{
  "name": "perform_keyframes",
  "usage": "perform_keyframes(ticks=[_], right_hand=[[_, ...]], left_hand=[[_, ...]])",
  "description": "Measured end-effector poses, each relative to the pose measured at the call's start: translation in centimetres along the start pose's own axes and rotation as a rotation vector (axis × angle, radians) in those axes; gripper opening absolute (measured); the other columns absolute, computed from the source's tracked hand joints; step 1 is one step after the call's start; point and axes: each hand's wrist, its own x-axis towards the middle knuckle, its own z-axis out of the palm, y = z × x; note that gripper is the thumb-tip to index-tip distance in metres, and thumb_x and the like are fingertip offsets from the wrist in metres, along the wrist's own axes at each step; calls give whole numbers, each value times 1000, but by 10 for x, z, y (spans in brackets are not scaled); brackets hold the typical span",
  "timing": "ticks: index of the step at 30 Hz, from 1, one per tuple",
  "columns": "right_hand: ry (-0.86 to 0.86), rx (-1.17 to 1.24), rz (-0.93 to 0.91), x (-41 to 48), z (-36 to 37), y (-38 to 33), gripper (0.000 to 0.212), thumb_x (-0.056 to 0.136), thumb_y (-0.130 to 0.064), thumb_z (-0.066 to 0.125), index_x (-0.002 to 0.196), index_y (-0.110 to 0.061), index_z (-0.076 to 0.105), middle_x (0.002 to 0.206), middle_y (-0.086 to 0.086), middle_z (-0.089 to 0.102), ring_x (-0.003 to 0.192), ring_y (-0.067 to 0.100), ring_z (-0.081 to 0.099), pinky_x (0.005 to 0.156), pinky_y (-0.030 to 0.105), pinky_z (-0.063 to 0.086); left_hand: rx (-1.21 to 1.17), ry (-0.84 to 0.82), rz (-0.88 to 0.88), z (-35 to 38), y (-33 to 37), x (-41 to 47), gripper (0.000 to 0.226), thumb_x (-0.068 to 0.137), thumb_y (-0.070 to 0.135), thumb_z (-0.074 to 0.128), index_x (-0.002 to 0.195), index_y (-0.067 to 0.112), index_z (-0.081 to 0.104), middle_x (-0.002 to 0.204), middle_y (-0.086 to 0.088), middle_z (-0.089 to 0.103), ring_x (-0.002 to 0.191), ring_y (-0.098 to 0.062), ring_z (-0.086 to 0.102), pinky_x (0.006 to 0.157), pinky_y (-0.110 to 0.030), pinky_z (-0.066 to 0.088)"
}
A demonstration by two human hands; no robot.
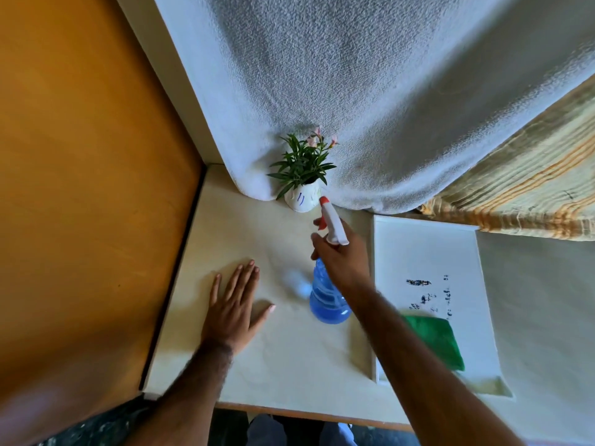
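Note:
My right hand [343,257] grips the neck of a blue spray bottle [326,296] with a white head and a red nozzle, fingers curled at the trigger. The bottle hangs above the table and its nozzle points at a small plant [302,162] with green leaves and pink flowers in a white pot [302,199]. The pot stands at the back of the cream table [273,358]. My left hand [233,309] lies flat on the table, fingers spread, to the left of the bottle.
A green cloth [439,339] lies on a white printed sheet [431,262] at the right. A white textured cloth [370,91] hangs behind the plant, a striped fabric [528,194] beside it. An orange-brown wooden panel [87,188] borders the table's left edge.

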Motion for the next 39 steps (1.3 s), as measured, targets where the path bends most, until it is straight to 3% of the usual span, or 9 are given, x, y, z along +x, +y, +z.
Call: perform_keyframes(ticks=[4, 7, 10, 14, 19, 23, 30, 33, 39], right_hand=[[33, -2, 2, 0, 6, 5, 20, 85, -26, 78, 96, -39, 68, 78, -16, 74, 57, 11, 72, 63, 29, 56], [-24, -88, 41, -5, 4, 12, 31, 80, -29, 83, 106, -36, 68, 74, -6, 74, 69, 12, 71, 72, 29, 57], [-104, -129, 133, 0, 6, 12, 34, 77, -23, 77, 106, -37, 69, 75, 6, 74, 75, 27, 75, 80, 42, 63], [-71, -194, 256, 18, 16, 11, 34, 69, -25, 70, 102, -32, 74, 75, 5, 78, 77, 26, 76, 84, 44, 63], [9, -250, 341, 29, 26, 11, 22, 65, -31, 66, 82, -20, 72, 64, -2, 75, 66, 21, 74, 70, 35, 62], [34, -346, 349, 33, 33, 9, 14, 65, -32, 63, 64, -19, 68, 50, -15, 68, 51, 9, 62, 51, 25, 46], [6, -393, 376, 38, 35, 8, 14, 68, -32, 63, 64, -20, 69, 46, -18, 67, 48, 1, 63, 52, 23, 48], [12, -404, 379, 38, 36, 8, 15, 66, -33, 63, 60, -20, 67, 46, -17, 66, 47, 2, 60, 50, 22, 42], [5, -369, 374, 38, 33, 10, 14, 67, -30, 62, 62, -19, 67, 47, -12, 69, 54, 11, 66, 54, 24, 49]], left_hand=[[3, -6, 5, 0, -2, 0, 85, 101, 71, 35, 165, 14, 33, 174, -5, 33, 159, -24, 33, 127, -62, 30], [-9, 4, 8, 3, -3, -3, 85, 101, 71, 37, 165, 16, 32, 175, -3, 32, 160, -22, 31, 128, -62, 29], [-17, 7, 3, 3, -3, -2, 84, 101, 71, 38, 165, 17, 32, 175, -2, 31, 161, -21, 31, 129, -61, 27], [-7, 8, 3, 1, -2, -2, 83, 101, 69, 40, 164, 16, 35, 174, -3, 33, 159, -21, 33, 127, -61, 30], [-9, 4, -1, -3, 0, 1, 84, 98, 68, 45, 163, 15, 38, 173, -3, 35, 158, -21, 36, 126, -62, 33], [-7, -4, -4, -6, 0, 2, 84, 97, 67, 45, 162, 15, 39, 172, -4, 36, 158, -22, 36, 126, -62, 33], [-15, -9, -4, -4, -1, 2, 83, 100, 69, 39, 164, 16, 36, 173, -3, 34, 159, -23, 34, 127, -62, 32], [-15, -18, -6, -3, -1, 2, 84, 101, 70, 36, 165, 17, 34, 174, -3, 33, 160, -22, 32, 127, -62, 31], [-19, -24, -8, -1, -2, 1, 84, 101, 71, 36, 165, 17, 33, 175, -3, 32, 161, -23, 31, 128, -61, 29]])
